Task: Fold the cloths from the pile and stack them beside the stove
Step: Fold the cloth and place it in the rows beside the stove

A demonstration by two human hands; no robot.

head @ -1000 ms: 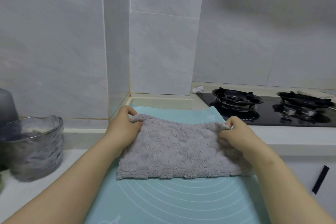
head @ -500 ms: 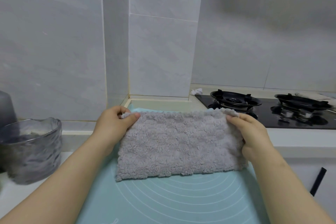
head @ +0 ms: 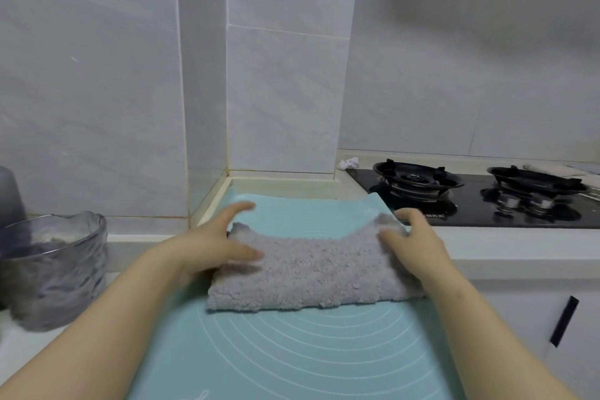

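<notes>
Half a second ago both hands pinched the far corners of the grey fleece cloth (head: 311, 273) and held that edge raised. Now the edge is down and the cloth lies, apparently doubled, on the teal baking mat (head: 292, 351) just left of the gas stove (head: 487, 204). The left hand (head: 211, 243) and right hand (head: 412, 243) have let go, and their spread fingers press its two ends. This fold looks done; stacking beside the stove remains.

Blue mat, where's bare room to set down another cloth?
Free: near half of the mat, between the grey cloth and its front edge; a narrower strip behind the cloth. Crowded: glass bowl left, stove right.
</notes>
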